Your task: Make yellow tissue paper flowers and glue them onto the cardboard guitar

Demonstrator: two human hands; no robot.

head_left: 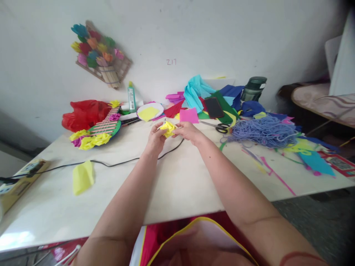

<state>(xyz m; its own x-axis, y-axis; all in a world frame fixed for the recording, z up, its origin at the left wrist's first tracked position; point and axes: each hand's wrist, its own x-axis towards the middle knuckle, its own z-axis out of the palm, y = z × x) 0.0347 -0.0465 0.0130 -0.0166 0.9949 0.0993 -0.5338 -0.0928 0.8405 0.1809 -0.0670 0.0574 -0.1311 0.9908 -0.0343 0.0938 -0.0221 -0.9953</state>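
Both my arms reach out over the white table (172,184). My left hand (155,137) and my right hand (187,131) meet above the table's far middle, each pinching a crumpled piece of yellow paper (168,128) held between them. A black cable (111,162) runs across the table just beneath my hands. A pink paper square (189,115) lies just beyond my right hand.
Scissors (220,127) and a pile of purple yarn (263,131) lie to the right. A loose yellow paper sheet (83,177) sits at left, with a paper-flower craft (95,133), a red bag (84,114), a glue bottle (131,98) and a white plate (150,111) behind. Coloured paper scraps (210,98) are heaped at the back.
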